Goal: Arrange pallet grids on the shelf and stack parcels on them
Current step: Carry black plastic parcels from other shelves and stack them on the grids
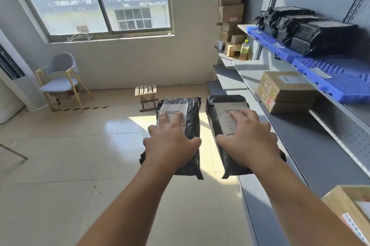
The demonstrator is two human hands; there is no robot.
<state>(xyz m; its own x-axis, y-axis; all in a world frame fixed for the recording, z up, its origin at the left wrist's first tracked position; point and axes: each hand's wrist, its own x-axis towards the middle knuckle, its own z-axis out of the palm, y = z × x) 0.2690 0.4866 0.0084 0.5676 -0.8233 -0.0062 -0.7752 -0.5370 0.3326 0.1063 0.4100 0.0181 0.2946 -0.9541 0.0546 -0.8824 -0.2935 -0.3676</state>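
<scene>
My left hand (170, 143) grips a black plastic parcel (191, 111) with a white barcode label, held in the air over the floor. My right hand (250, 139) grips a second black parcel (215, 109) of the same kind, beside the front edge of the grey shelf (312, 145). On the upper shelf at the right lie blue pallet grids (338, 79). Several black parcels (312, 29) are stacked on the far grid (266, 39); the near grid carries only a small flat grey piece.
Brown cardboard boxes (286, 91) sit on the middle shelf, and another box (352, 207) stands at the lower right. More boxes and a bottle (244, 49) fill the far shelf end. A small wooden stool (146, 95) and a chair (60, 79) stand on the tiled floor.
</scene>
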